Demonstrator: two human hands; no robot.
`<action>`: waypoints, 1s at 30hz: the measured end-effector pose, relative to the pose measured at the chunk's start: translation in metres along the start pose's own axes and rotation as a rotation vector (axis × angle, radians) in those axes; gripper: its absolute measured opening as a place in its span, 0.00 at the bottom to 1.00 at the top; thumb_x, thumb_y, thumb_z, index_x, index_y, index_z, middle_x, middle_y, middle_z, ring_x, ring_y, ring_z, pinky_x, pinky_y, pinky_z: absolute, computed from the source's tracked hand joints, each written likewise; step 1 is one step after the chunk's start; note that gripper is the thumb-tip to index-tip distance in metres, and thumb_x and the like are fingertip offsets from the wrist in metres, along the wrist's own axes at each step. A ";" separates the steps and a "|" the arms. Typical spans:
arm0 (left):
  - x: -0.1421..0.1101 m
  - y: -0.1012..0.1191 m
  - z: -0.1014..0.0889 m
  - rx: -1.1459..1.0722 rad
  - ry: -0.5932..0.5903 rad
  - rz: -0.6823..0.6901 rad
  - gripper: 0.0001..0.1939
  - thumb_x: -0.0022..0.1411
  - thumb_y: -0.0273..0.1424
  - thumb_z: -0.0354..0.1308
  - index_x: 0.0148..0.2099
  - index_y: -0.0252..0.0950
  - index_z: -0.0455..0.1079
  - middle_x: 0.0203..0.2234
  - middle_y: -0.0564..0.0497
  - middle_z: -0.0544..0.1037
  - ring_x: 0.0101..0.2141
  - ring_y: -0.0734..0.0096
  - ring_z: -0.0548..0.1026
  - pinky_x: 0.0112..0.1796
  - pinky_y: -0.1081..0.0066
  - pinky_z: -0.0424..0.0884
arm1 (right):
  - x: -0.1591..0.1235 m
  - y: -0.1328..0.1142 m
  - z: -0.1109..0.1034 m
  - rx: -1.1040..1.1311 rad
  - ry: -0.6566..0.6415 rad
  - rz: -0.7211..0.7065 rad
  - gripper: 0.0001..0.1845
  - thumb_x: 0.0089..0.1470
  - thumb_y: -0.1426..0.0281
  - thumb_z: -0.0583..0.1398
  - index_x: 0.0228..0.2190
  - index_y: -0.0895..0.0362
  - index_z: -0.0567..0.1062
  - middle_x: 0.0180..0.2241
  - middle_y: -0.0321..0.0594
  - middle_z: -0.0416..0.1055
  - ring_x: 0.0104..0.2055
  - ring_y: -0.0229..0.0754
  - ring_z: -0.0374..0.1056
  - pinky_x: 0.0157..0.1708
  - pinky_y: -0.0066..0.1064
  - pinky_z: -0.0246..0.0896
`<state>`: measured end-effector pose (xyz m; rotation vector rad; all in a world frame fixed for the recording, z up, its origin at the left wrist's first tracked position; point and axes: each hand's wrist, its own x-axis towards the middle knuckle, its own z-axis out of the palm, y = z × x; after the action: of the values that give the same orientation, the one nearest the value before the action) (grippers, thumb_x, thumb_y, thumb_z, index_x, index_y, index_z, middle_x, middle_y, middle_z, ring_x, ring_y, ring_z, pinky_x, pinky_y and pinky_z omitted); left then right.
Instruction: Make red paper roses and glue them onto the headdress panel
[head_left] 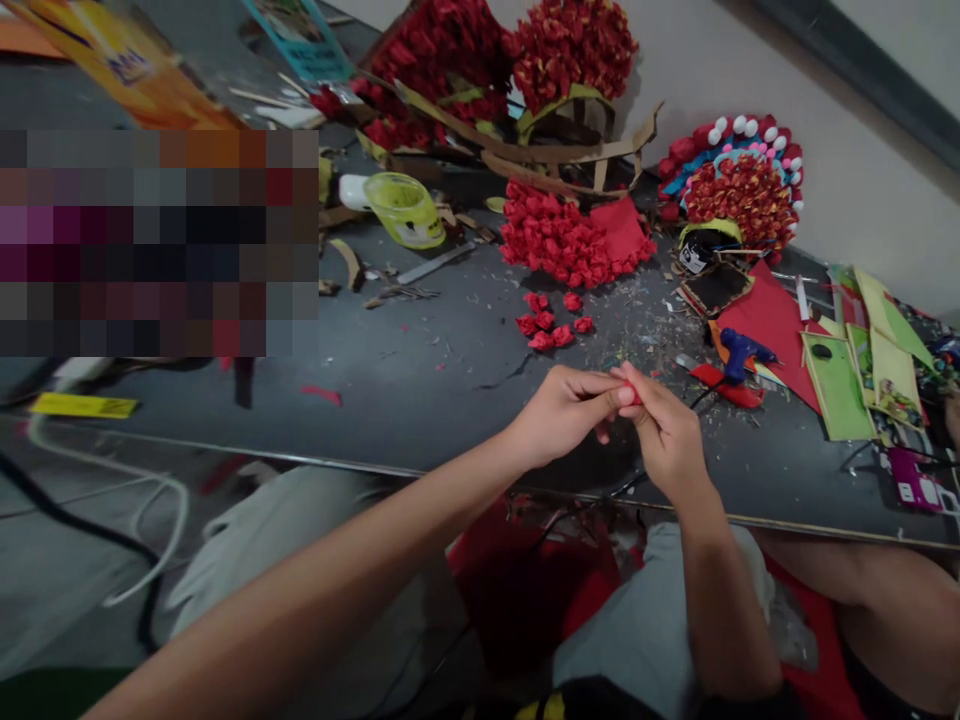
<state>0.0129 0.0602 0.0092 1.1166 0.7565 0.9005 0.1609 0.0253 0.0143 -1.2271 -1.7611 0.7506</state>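
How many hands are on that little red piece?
2: the left hand meets the red piece from the left, the right hand from the right. No other hand shows there, though fingers cover much of the piece.

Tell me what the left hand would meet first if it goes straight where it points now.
The left hand would probably meet the right hand first, at the small red piece; depth is unclear.

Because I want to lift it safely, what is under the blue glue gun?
At the edges of the blue glue gun, an orange piece and a red cutter show, seemingly partly beneath. Anything directly under its body is covered and cannot be seen.
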 end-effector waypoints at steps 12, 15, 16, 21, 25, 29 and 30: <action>0.009 -0.006 -0.007 -0.065 -0.112 -0.264 0.23 0.46 0.48 0.64 0.24 0.30 0.71 0.17 0.54 0.68 0.18 0.79 0.64 0.19 0.77 0.68 | 0.000 0.009 0.013 -0.206 0.138 0.020 0.17 0.56 0.74 0.51 0.39 0.51 0.78 0.36 0.38 0.78 0.37 0.40 0.74 0.40 0.35 0.69; 0.012 -0.006 -0.010 0.091 -0.141 -0.177 0.21 0.53 0.47 0.59 0.29 0.30 0.74 0.18 0.52 0.69 0.20 0.77 0.66 0.21 0.77 0.68 | 0.002 0.008 0.002 -0.228 0.004 -0.012 0.17 0.57 0.70 0.52 0.44 0.51 0.76 0.43 0.41 0.76 0.46 0.42 0.71 0.47 0.37 0.65; 0.012 -0.006 -0.011 0.211 -0.128 -0.096 0.19 0.56 0.44 0.57 0.33 0.31 0.75 0.21 0.51 0.71 0.21 0.76 0.67 0.22 0.76 0.69 | 0.003 0.009 -0.005 -0.240 -0.017 -0.005 0.16 0.57 0.68 0.54 0.46 0.50 0.74 0.45 0.40 0.75 0.47 0.41 0.70 0.49 0.36 0.64; 0.013 -0.013 -0.016 1.021 0.048 0.394 0.16 0.62 0.29 0.50 0.49 0.31 0.72 0.37 0.42 0.76 0.37 0.63 0.72 0.39 0.62 0.72 | 0.008 0.032 -0.059 -0.500 0.381 0.212 0.26 0.58 0.56 0.50 0.47 0.60 0.72 0.40 0.52 0.75 0.41 0.47 0.70 0.44 0.42 0.61; 0.013 -0.016 -0.017 1.169 -0.064 0.554 0.19 0.59 0.24 0.50 0.52 0.31 0.71 0.42 0.41 0.76 0.43 0.59 0.72 0.45 0.57 0.70 | 0.014 0.056 -0.091 -0.788 0.479 0.494 0.28 0.53 0.54 0.52 0.42 0.65 0.74 0.37 0.56 0.73 0.40 0.51 0.68 0.41 0.42 0.59; 0.020 0.004 -0.036 1.026 0.133 0.619 0.15 0.61 0.29 0.50 0.47 0.34 0.73 0.44 0.44 0.76 0.46 0.60 0.72 0.49 0.57 0.67 | 0.020 0.059 -0.095 -0.854 0.432 0.694 0.28 0.50 0.51 0.55 0.43 0.60 0.72 0.35 0.49 0.74 0.38 0.51 0.68 0.38 0.37 0.57; 0.023 0.011 -0.044 0.956 0.238 0.601 0.14 0.61 0.30 0.50 0.46 0.35 0.73 0.44 0.44 0.76 0.46 0.61 0.72 0.49 0.57 0.67 | 0.021 0.058 -0.094 -0.854 0.419 0.712 0.28 0.50 0.52 0.56 0.44 0.60 0.71 0.35 0.48 0.74 0.38 0.51 0.69 0.38 0.37 0.57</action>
<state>-0.0169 0.1005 0.0059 2.1814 1.1214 1.2202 0.2653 0.0656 0.0161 -2.4449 -1.2808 0.0272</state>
